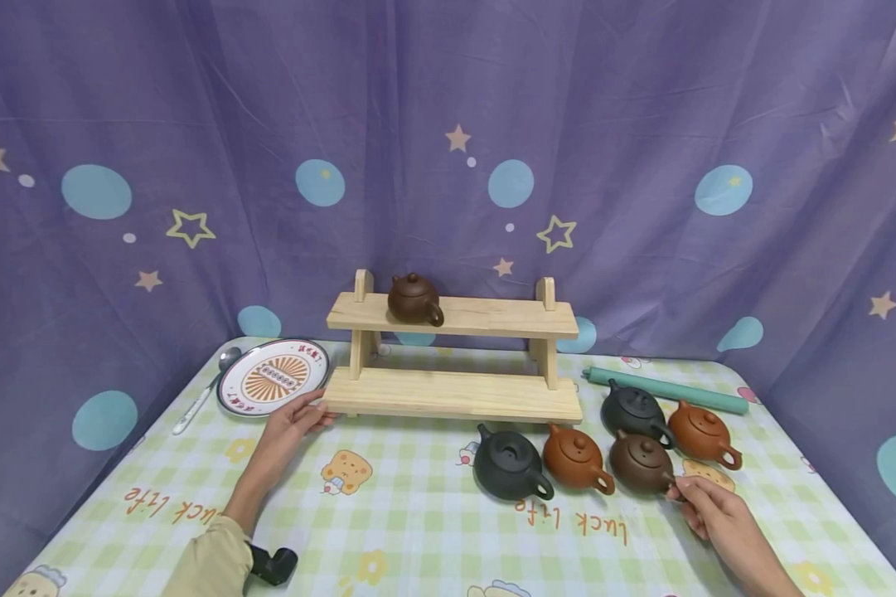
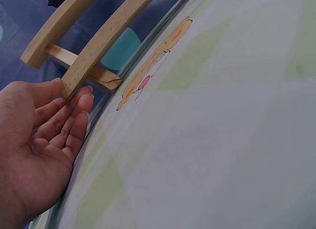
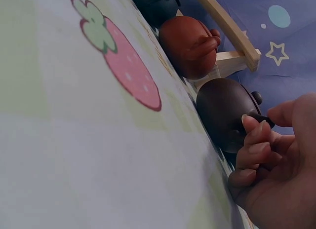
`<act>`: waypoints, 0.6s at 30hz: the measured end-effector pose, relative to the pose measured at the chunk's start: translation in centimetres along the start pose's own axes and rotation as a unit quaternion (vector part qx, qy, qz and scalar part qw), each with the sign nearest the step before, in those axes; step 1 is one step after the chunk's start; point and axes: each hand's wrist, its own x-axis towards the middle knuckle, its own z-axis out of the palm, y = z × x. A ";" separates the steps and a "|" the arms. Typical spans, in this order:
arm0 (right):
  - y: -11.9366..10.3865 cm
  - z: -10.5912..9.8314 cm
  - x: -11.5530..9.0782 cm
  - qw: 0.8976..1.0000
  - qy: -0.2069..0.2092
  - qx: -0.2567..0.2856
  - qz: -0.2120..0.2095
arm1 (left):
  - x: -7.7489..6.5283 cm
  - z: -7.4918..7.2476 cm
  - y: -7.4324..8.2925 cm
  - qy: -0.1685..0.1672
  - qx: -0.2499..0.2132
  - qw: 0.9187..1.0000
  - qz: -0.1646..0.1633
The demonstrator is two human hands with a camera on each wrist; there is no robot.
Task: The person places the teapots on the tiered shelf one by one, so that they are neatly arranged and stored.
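Observation:
A two-tier wooden shelf (image 1: 455,393) stands at the back of the table, with a dark brown teapot (image 1: 414,299) on its upper board. My left hand (image 1: 292,423) pinches the left end of the lower board, thumb above and fingers below, as the left wrist view shows. My right hand (image 1: 719,512) pinches the handle of another brown teapot (image 1: 641,464) at the right. Next to that pot are two black teapots (image 1: 509,463) and two orange-brown teapots (image 1: 573,457), spouts pointing toward the back left.
At the left, a patterned plate (image 1: 243,365) lies beside a spoon (image 1: 197,404). A green rolled-up cloth or tube (image 1: 671,391) lies behind the teapots. A checked tablecloth (image 1: 388,531) covers the table, and a purple curtain (image 1: 433,99) hangs behind it.

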 end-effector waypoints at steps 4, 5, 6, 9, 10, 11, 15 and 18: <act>0.0 -0.1 0.1 1.000 -0.003 0.015 0.007 | -0.1 0.0 0.1 -0.002 0.003 1.000 0.000; 0.1 0.0 0.1 1.000 -0.001 0.019 0.009 | 0.0 0.0 0.1 -0.002 0.004 1.000 0.000; 0.1 0.0 0.0 1.000 -0.001 0.024 0.010 | -0.1 0.0 0.1 -0.003 0.006 1.000 0.000; 0.1 0.1 0.0 0.999 0.004 0.043 0.006 | -0.1 0.0 0.1 -0.003 0.008 1.000 -0.001; 0.1 0.1 -0.1 0.999 0.007 0.051 0.004 | -0.1 0.0 0.1 -0.004 0.009 1.000 0.000; 0.2 0.2 -0.1 0.998 0.009 0.061 0.001 | -0.1 0.0 0.1 -0.003 0.008 1.000 0.000; 0.3 0.3 -0.1 0.996 0.013 0.087 -0.008 | 0.0 0.0 0.0 -0.003 0.005 1.000 0.001; 0.3 0.4 -0.1 0.996 0.010 0.093 -0.004 | 0.1 0.0 -0.1 -0.002 0.000 1.000 0.002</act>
